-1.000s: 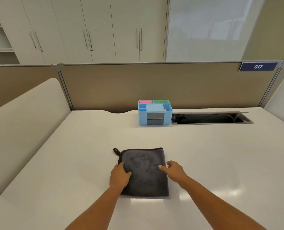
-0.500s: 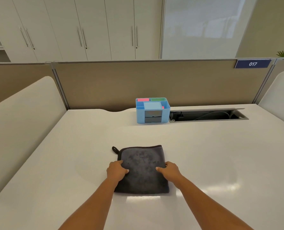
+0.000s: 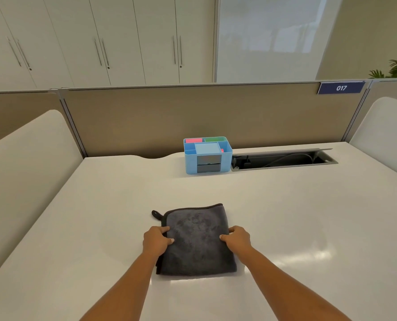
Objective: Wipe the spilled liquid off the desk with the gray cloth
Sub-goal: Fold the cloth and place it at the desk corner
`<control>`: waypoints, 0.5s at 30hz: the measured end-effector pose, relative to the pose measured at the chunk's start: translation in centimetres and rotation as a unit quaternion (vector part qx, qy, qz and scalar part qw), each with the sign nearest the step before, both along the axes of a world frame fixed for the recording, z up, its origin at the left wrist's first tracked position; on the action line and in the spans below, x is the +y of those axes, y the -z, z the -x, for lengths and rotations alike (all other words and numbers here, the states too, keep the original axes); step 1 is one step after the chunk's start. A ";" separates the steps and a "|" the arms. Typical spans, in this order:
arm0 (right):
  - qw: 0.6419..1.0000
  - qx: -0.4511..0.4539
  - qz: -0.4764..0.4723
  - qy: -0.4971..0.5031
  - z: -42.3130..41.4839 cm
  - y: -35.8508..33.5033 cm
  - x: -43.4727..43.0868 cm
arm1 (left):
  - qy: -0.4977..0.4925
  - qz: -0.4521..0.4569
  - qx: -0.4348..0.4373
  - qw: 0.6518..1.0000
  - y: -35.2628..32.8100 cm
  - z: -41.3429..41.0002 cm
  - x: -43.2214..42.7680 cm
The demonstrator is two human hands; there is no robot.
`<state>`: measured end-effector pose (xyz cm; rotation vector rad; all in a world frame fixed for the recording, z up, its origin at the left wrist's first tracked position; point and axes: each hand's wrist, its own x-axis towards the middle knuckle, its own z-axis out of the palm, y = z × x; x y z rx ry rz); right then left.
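Note:
A dark gray cloth point(image 3: 197, 239), folded into a rectangle with a small loop at its far left corner, lies flat on the white desk point(image 3: 285, 216). My left hand point(image 3: 156, 240) pinches the cloth's left edge, thumb on top and fingers curled around the side. On the opposite edge, my right hand point(image 3: 237, 237) holds the cloth the same way. No liquid shows on the desk; only glossy light reflections appear near the front right.
A blue desk organizer point(image 3: 207, 155) stands at the back centre. Beside it on the right is an open cable tray slot point(image 3: 283, 158). A tan partition point(image 3: 193, 117) closes the far side, and white side panels flank the desk.
Both hands slid outward from the top of the cloth to its left and right edges and closed on them. The cloth stays flat in place.

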<state>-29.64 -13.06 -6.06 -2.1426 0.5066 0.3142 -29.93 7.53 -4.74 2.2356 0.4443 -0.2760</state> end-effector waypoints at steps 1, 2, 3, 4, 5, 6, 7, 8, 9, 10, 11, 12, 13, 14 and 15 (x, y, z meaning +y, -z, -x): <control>1.000 -0.003 0.003 -0.001 0.1 0.0 -0.1 | 0.000 -0.003 -0.001 1.000 0.0 0.0 0.0; 1.000 -0.006 0.005 -0.002 0.1 -0.1 -0.1 | -0.001 -0.006 -0.003 1.000 0.1 0.1 -0.1; 1.000 -0.009 0.008 -0.003 0.2 -0.2 -0.3 | -0.002 -0.010 -0.006 1.000 0.0 0.2 -0.3; 1.000 -0.012 0.010 -0.003 0.3 -0.3 -0.4 | -0.004 -0.014 -0.009 1.000 0.0 0.2 -0.4; 1.000 -0.015 0.014 -0.005 0.4 -0.4 -0.5 | -0.006 -0.015 -0.012 1.000 -0.1 0.3 -0.6; 1.000 -0.016 0.018 -0.006 0.5 -0.5 -0.6 | -0.008 -0.013 -0.014 1.000 -0.3 0.3 -0.8; 1.000 -0.016 0.024 -0.007 0.7 -0.5 -0.8 | -0.010 -0.007 -0.016 1.000 -0.4 0.3 -1.0; 0.999 -0.016 0.029 -0.006 0.9 -0.6 -1.0 | -0.011 0.000 -0.017 1.000 -0.5 0.4 -1.2; 0.999 -0.018 0.037 -0.005 1.2 -0.6 -1.2 | -0.012 0.007 -0.016 1.000 -0.6 0.6 -1.4; 0.999 -0.020 0.044 -0.003 1.4 -0.6 -1.5 | -0.015 0.015 -0.014 1.000 -0.6 0.8 -1.7; 0.998 -0.023 0.052 -0.003 1.7 -0.5 -1.7 | -0.016 0.022 -0.013 1.000 -0.7 1.0 -1.9; 0.998 -0.025 0.060 -0.002 2.0 -0.6 -1.9 | -0.013 0.028 -0.013 0.999 -0.7 1.3 -2.2; 0.997 -0.029 0.070 -0.006 2.2 -0.7 -2.1 | -0.011 0.030 -0.015 0.999 -0.8 1.5 -2.4; 0.996 -0.035 0.080 -0.009 2.4 -0.9 -2.3 | -0.007 0.032 -0.016 0.999 -0.8 1.7 -2.6; 0.995 -0.043 0.092 -0.011 2.5 -1.2 -2.6 | -0.002 0.035 -0.019 0.999 -0.9 1.9 -2.9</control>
